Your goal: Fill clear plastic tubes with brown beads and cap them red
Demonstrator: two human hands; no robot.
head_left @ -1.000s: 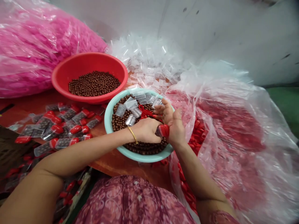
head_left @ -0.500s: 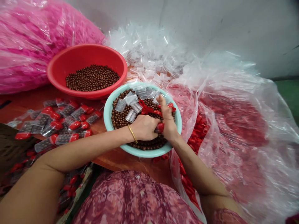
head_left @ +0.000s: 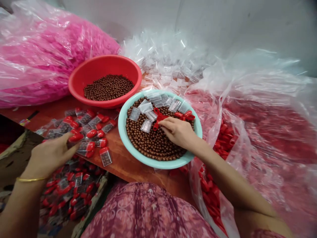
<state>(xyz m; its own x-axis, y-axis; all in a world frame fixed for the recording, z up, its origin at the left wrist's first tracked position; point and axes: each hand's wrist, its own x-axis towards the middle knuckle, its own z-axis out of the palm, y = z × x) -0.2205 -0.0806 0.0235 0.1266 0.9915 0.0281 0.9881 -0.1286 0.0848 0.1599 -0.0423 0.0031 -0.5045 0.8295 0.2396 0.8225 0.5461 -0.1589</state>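
Observation:
My left hand (head_left: pixel 51 155), with a gold bangle at the wrist, is over the pile at the left, its fingers closed on a red-capped clear container (head_left: pixel 75 137). Around it lie several clear containers (head_left: pixel 86 148) with red caps and dark beads inside. My right hand (head_left: pixel 179 132) is over the pale blue basin (head_left: pixel 123 138), its fingertips pinching a red plastic cap (head_left: pixel 158 118). Brown beads (head_left: pixel 156 145) fill the basin. Several empty clear plastic cases (head_left: pixel 146 106) and other red caps (head_left: pixel 185 115) lie on the beads.
Behind stands a red basin (head_left: pixel 138 71) of brown beads. A bag of pink pieces (head_left: pixel 54 49) is at the back left, loose clear cases (head_left: pixel 168 56) at the back. An open plastic bag of red caps (head_left: pixel 260 132) fills the right. Below the table edge, more capped containers (head_left: pixel 71 188) are heaped.
My hands were together over the blue basin. My left hand has moved left to the pile with a red-capped container; my right hand has stayed over the basin and now pinches a red cap.

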